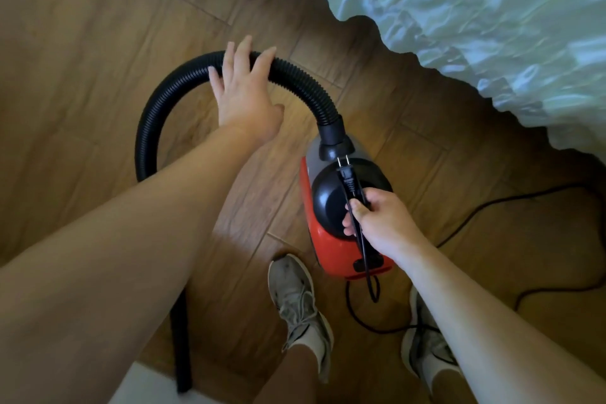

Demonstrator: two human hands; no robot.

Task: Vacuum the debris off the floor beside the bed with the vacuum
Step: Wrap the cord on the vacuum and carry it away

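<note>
A small red and black canister vacuum (331, 249) hangs above the wooden floor (98, 43). My right hand (377, 220) grips its black top handle together with the power plug (347, 177), whose two prongs point away from me. A black ribbed hose (298, 79) arcs from the vacuum's front to the left and down. My left hand (244, 92) reaches out with straight, spread fingers touching the top of that arc. The hose runs behind my left forearm into a black rigid tube (182, 354) near the bottom left. I cannot make out debris on the floor.
The bed with a crumpled pale cover (475, 20) fills the upper right, its edge hanging to the floor. The black power cord (524, 200) loops loosely over the floor at the right. My two shoes (298, 302) stand below the vacuum. A white surface (144, 387) shows at the bottom left.
</note>
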